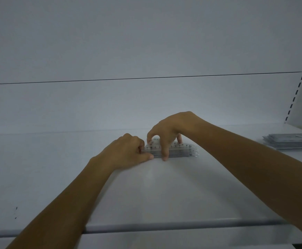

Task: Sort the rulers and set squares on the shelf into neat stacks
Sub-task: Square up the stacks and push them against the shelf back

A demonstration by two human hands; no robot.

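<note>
**Item:** stack of rulers (pixel 184 150), clear plastic with printed numerals, lying flat on the white shelf (pixel 146 194), centre, toward the far side.

**Hold:** left hand (pixel 128 150) has its fingers curled and pinches the stack's left end. Right hand (pixel 170 130) arches over the top, fingertips down on the near and far long edges.

**Handling (judged):** light, thin, stiff along the length and slippery face to face, so layers may slide or fan. Best squared by squeezing the long edges and butting one end.

**Also present:** second stack (pixel 290 141), far right, well apart; whether rulers or set squares cannot be told.
</note>
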